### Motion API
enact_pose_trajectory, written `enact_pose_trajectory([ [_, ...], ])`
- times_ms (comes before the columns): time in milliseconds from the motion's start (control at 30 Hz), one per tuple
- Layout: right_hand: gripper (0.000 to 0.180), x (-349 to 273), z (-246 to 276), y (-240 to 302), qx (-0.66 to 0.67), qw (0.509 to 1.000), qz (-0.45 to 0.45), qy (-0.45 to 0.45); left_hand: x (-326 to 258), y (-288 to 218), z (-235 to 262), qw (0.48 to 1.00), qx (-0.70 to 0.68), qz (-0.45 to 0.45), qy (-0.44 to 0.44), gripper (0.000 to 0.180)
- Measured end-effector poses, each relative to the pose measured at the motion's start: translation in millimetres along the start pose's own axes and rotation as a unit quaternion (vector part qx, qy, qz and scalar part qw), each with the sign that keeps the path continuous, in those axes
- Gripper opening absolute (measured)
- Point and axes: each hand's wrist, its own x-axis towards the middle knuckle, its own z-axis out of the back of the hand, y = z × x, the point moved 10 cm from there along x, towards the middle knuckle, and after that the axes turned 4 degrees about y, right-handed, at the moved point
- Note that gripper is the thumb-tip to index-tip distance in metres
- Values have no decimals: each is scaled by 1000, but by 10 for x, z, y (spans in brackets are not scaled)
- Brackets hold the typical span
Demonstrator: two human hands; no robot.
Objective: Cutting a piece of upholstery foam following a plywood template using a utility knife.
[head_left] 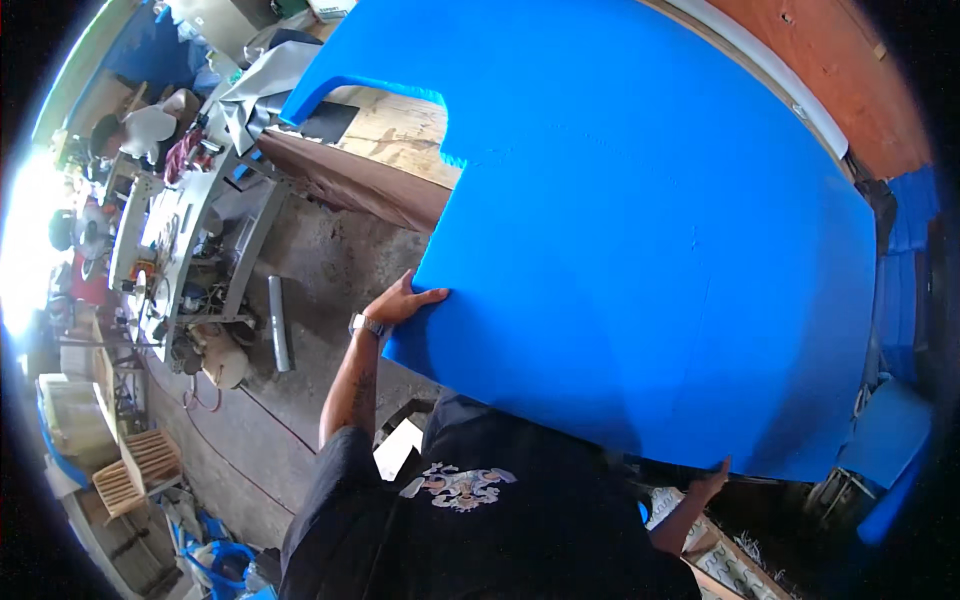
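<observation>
A large blue foam sheet (620, 240) spreads out in front of me, with a notch cut into its far left side. My left hand (402, 298) grips its left edge near the close corner, thumb flat on top and the other fingers mostly hidden at the edge. At the near edge, towards the right, my right hand (711, 483) has hold of the sheet; a fingertip shows over the rim while the rest is partly hidden below. Under the notch, a wooden tabletop (395, 130) is visible, with brown material hanging down its side.
A work table with machinery (180, 240) stands on the left. A grey tube (279, 325) lies on the concrete floor, and cords run across it nearby. Lower left is a slatted wooden piece (140, 470). More blue foam (890, 425) is at the right, below an orange wall (820, 60).
</observation>
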Motion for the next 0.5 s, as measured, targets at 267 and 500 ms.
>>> enact_pose_trajectory([
  [267,67,-199,-1723,1685,594,740,-305,80,1470,20,814,975,-203,-84,-39,65],
  [500,53,211,-1171,1069,443,845,-299,15,1097,-365,254,982,-157,-98,-32,63],
])
